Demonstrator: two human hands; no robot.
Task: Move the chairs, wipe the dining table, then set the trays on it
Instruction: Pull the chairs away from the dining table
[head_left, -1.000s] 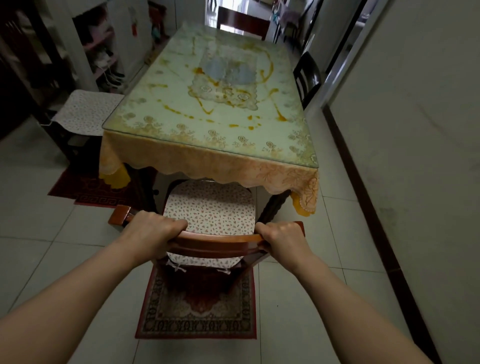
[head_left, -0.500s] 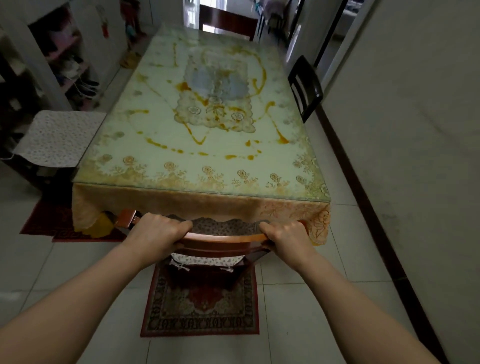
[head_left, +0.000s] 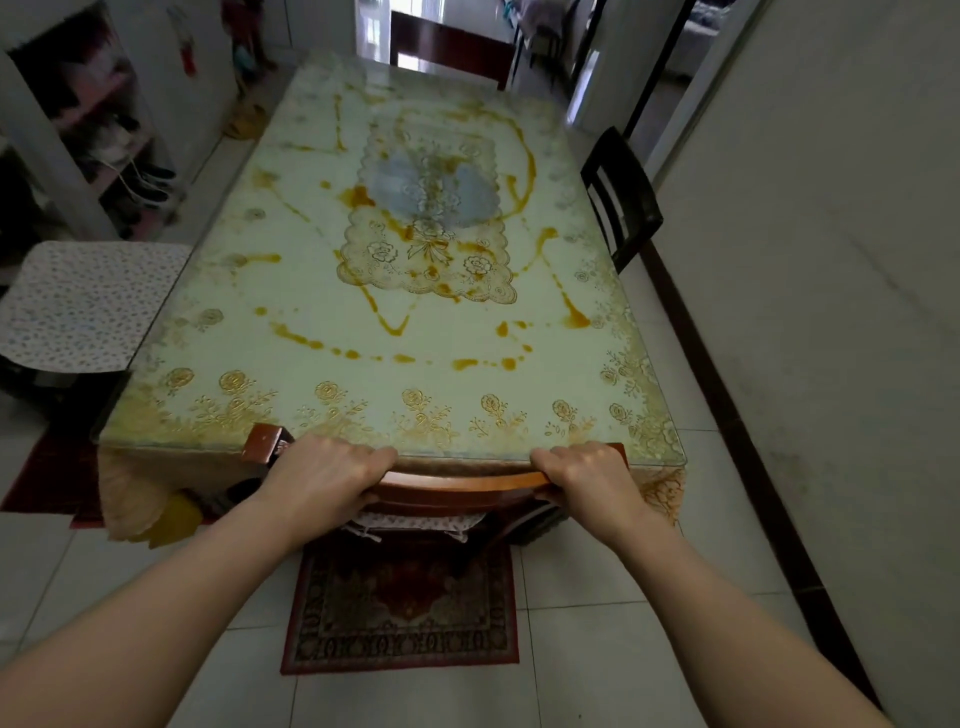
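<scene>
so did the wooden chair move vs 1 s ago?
Yes. The wooden chair went forward under the dining table: its seat cushion, earlier fully exposed, is now nearly hidden, and the top rail meets the table's near edge.

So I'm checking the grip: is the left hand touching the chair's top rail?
Touching. The head view shows the left hand curled over the chair's top rail.

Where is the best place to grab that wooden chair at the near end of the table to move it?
By the curved top rail, from behind. The seat is tucked under the table, so only the back is reachable. The left hand and right hand grip it near each end, which probably keeps it from twisting.
</scene>
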